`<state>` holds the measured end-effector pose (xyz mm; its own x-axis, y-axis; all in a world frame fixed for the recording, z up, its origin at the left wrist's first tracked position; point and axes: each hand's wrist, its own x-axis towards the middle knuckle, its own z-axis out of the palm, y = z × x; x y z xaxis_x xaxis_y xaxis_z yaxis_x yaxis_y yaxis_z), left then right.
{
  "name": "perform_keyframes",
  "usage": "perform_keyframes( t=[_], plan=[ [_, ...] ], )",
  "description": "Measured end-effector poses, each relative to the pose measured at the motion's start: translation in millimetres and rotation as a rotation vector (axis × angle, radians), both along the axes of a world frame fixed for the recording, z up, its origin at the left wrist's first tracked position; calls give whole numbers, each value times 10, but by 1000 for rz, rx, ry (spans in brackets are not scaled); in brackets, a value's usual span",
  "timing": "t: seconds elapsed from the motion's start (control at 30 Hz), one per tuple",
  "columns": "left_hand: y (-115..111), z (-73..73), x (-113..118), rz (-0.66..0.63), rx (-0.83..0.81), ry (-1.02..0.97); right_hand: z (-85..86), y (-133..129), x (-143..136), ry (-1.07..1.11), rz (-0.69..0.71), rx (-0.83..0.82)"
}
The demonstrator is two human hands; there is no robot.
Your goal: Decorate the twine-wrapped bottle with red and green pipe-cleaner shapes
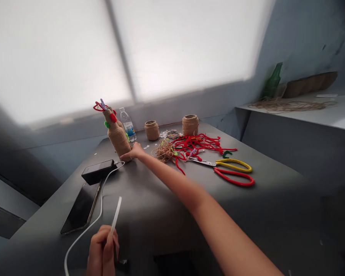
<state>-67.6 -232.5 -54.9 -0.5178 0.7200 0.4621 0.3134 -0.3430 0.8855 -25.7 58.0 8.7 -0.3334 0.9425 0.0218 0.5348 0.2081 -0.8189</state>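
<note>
Fingers of the left hand (pixel 103 249) are closed on a white strip (pixel 116 212), near the tabletop's (pixel 149 199) front edge. Right hand's (pixel 133 151) fingers grip the twine-wrapped bottle (pixel 118 141) low, toward the far left corner. Scissors (pixel 234 183) lie nearer the right edge.

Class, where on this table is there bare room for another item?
Bare: between the white cable and right forearm; right of the scissors. Crowded: around the twine tangle and red fuzzy stems, and by the phone.
</note>
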Motion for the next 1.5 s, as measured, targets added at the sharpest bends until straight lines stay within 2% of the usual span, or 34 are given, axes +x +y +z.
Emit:
perform_keyframes(
  t=[0.17, 0.3, 0.37, 0.43, 0.5, 0.6, 0.7, 0.8, 0.87, 0.9, 0.97, 1.03, 1.1, 1.2, 1.3, 1.4, 1.5],
  plan=[
    [365, -42, -405, -5, -113, 683, 346, 5, 937, 97, 112, 149],
    [638, -9, -523, 47, -250, 983, 551, -28, 1739, 141, 22, 171],
    [726, 58, -540, 136, -367, 1066, 538, -19, 2018, 172, -84, 178],
    [789, 148, -555, 195, -538, 1106, 444, 5, 2186, 254, -173, 177],
    [842, 239, -564, 176, -703, 1121, 307, 30, 2263, 393, -252, 172],
    [922, 348, -523, 123, -850, 1156, 130, 49, 2300, 564, -323, 106],
    [1008, 446, -361, 211, -934, 1194, 71, 46, 2351, 689, -295, 92],
    [1099, 621, -52, 284, -783, 1201, 97, 40, 2453, 802, -313, 90],
    [1180, 795, 214, 190, -655, 1201, 123, 45, 2532, 852, -353, 111],
    [1233, 888, 351, 95, -624, 1221, 133, 50, 2569, 871, -373, 136],
    [1375, 1045, 605, -69, -652, 1245, 145, 66, 2630, 881, -414, 202],
    [1566, 1115, 798, -197, -690, 1286, 147, 80, 2672, 825, -447, 265],
    [1790, 1068, 909, -165, -700, 1264, 140, 79, 2693, 666, -458, 308],
    [2113, 838, 918, -34, -429, 1204, 120, 33, 2691, 222, -459, 325],
    [2323, 583, 813, 54, -280, 1086, 95, -31, 2669, -162, -441, 320],
    [2400, 427, 722, 30, -235, 1006, 68, -61, 2651, -294, -228, 228],
    [2419, 359, 705, -137, -250, 1043, 47, -81, 2613, -398, 28, 143]
  ],
)
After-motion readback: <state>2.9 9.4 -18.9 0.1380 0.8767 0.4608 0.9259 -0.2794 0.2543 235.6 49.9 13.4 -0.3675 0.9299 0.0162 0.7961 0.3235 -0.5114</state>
